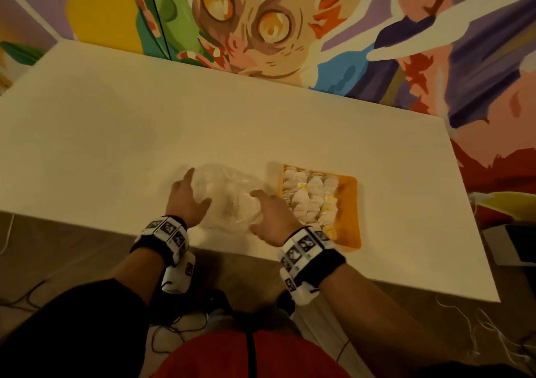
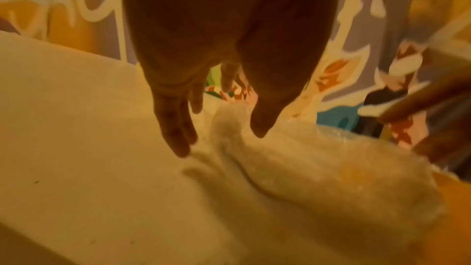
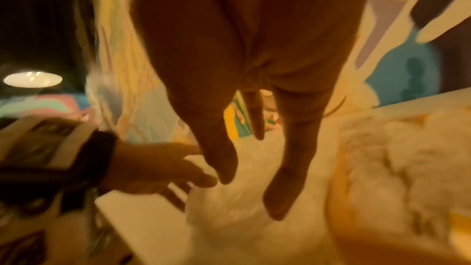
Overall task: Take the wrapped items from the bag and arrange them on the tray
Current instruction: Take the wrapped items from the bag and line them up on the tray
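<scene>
A crumpled clear plastic bag [image 1: 229, 197] lies on the white table [image 1: 116, 145] near its front edge. My left hand [image 1: 188, 194] sits at the bag's left side, fingers spread and thumb touching the plastic. My right hand [image 1: 269, 212] is at the bag's right side with its fingers spread. To the right, an orange tray [image 1: 351, 218] holds several white wrapped items [image 1: 310, 200] in rows. In the blurred left wrist view, straight fingers [image 2: 178, 144] hang over the bag [image 2: 305, 178]. The right wrist view shows the bag [image 3: 242, 219] beside the tray [image 3: 336, 198]. What the bag holds is unclear.
A painted mural wall [image 1: 261, 29] rises behind the table's far edge. The tray's right strip is bare orange. Cables lie on the floor [image 1: 29, 299] below the front edge. Boxes [image 1: 510, 241] stand off the table's right end.
</scene>
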`<state>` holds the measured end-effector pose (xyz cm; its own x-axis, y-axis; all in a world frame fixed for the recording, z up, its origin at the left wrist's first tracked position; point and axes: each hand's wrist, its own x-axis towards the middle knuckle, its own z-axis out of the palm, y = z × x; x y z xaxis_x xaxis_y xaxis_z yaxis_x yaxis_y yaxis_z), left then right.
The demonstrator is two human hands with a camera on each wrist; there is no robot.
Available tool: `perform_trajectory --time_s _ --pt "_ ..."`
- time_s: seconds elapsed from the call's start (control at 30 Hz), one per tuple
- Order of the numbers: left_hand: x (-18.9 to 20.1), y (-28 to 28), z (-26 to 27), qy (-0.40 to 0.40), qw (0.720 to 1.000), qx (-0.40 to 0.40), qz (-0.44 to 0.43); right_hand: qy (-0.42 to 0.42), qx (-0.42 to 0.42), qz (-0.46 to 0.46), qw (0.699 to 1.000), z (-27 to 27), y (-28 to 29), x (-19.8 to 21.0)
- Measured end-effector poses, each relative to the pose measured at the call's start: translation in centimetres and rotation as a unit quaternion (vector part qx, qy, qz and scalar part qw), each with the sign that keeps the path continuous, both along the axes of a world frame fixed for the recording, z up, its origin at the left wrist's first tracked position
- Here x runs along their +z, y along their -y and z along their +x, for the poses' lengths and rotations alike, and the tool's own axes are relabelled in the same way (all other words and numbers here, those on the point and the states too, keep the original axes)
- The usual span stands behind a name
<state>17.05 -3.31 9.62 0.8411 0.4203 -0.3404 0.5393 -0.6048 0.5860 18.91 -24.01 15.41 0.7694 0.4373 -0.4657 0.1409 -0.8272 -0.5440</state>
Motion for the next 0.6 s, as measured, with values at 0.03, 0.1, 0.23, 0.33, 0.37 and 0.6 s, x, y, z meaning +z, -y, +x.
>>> perform_trajectory --time_s 0.03,0.1,0.23,0.33,0.37,0.6 --pt "-0.4 -0.1 0.2 -0.013 0.999 -0.029 -0.007 -0.009 0.005 -0.034 0.999 -0.4 -1.2 -0.8" --pt "-1.2 -0.4 0.3 -0.013 0.999 -0.029 -0.036 -0.015 -0.021 -0.069 0.997 -0.9 -2.9 -2.1" --pt "-1.7 -1.2 -0.4 0.015 0.970 0.104 -0.221 0.016 -0.042 -0.069 0.997 -0.9 -3.8 -2.9" --pt "-0.4 -0.4 -1.8 0.069 0.914 0.156 -0.368 0.031 -0.055 0.007 0.998 -0.5 -3.8 -3.0" --pt "0.4 0.1 -2.3 0.074 0.906 0.151 -0.388 0.042 -0.054 0.044 0.997 -0.5 -3.9 -3.2" --pt "4.2 3.0 -5.4 0.162 0.892 -0.079 -0.414 -0.038 -0.135 0.347 0.927 -1.4 -4.1 -2.9"
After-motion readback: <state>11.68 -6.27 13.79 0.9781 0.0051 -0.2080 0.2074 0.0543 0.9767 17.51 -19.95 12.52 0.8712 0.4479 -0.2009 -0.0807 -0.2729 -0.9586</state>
